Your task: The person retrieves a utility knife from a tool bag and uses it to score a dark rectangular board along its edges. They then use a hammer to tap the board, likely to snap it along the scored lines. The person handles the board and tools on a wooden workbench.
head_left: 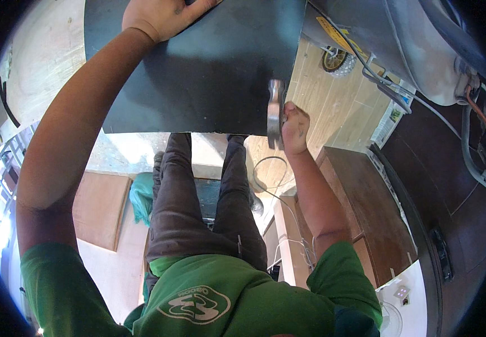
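Observation:
A dark grey flat sheet point(215, 67) spans the top middle of the view, its near edge just above my legs. My left hand point(156, 17) rests flat on its upper left part with the thumb stretched out; the other fingers are cut off by the top of the view. At the sheet's right edge, my right hand point(296, 128) is closed around a claw hammer point(275, 115). The hammer's metal head shows over the sheet's near right corner, claw end toward me. Its handle is mostly hidden.
A pale board point(52, 73) lies left of the sheet. Brown wooden cabinets point(369, 208) stand on the right, below a grey machine point(406, 50) with hanging cables. A spoked wheel point(337, 60) sits on the plank floor. A teal bag point(143, 196) is beside my legs.

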Demonstrator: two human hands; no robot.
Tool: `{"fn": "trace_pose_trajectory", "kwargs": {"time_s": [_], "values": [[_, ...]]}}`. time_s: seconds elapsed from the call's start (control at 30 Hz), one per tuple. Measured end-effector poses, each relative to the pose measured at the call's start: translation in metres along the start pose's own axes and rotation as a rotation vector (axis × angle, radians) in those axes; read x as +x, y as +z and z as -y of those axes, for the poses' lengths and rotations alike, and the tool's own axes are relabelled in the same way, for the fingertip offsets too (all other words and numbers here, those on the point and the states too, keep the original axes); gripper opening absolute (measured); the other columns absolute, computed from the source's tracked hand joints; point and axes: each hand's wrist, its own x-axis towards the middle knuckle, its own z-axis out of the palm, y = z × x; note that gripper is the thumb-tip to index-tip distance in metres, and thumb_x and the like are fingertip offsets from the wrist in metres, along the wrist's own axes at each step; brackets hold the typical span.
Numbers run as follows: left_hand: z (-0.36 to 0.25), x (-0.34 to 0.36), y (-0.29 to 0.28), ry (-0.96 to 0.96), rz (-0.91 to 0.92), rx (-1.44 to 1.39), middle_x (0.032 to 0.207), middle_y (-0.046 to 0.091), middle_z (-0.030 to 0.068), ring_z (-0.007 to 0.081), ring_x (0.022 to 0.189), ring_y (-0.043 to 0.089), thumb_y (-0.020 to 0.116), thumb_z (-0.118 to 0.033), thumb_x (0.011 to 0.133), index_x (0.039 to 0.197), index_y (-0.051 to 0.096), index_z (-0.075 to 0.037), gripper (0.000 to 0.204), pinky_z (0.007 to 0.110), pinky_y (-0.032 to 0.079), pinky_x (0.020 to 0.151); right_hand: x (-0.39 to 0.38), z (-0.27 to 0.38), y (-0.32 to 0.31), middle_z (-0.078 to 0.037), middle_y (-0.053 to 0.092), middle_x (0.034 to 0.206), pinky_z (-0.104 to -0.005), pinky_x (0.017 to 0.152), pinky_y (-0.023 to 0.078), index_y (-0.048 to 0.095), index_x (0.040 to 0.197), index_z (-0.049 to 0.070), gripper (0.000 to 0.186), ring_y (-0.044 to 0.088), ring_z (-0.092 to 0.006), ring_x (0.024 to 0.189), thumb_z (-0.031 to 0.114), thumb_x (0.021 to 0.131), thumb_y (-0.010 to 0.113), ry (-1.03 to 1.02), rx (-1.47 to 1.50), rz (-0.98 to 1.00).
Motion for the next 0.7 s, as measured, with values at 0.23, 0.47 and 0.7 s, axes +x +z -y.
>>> {"fn": "trace_pose_trajectory", "kwargs": {"time_s": [0.23,0.47,0.7], "values": [[-0.001,-0.003,0.001,-0.009,-0.003,0.020,0.156,0.034,0.0225,0.0408,0.144,0.032,0.061,-0.052,0.089,0.145,0.052,-0.019,0.065,0.053,0.019,0.120,0.003,0.013,0.007,0.001,0.048,0.069,-0.0275,0.059,0.036,0.054,0.071,0.000,0.034,0.044,-0.0096,0.065,0.016,0.101,0.049,-0.031,0.001,-0.003],[-0.001,-0.004,0.001,-0.019,-0.008,0.011,0.156,0.034,0.0230,0.0407,0.144,0.031,0.061,-0.051,0.090,0.146,0.052,-0.020,0.065,0.053,0.019,0.120,-0.005,-0.005,0.002,0.002,0.049,0.073,-0.0246,0.062,0.036,0.054,0.074,0.001,0.032,0.045,-0.0079,0.070,0.018,0.101,0.049,-0.028,0.035,0.042],[-0.003,-0.001,0.000,-0.031,0.012,0.021,0.157,0.034,0.0222,0.0404,0.144,0.031,0.061,-0.050,0.090,0.146,0.052,-0.020,0.064,0.052,0.019,0.120,-0.034,-0.026,-0.013,-0.005,0.054,0.071,-0.0307,0.058,0.040,0.058,0.074,0.000,0.031,0.051,-0.0133,0.066,0.013,0.101,0.048,-0.100,-0.023,0.119]]}}
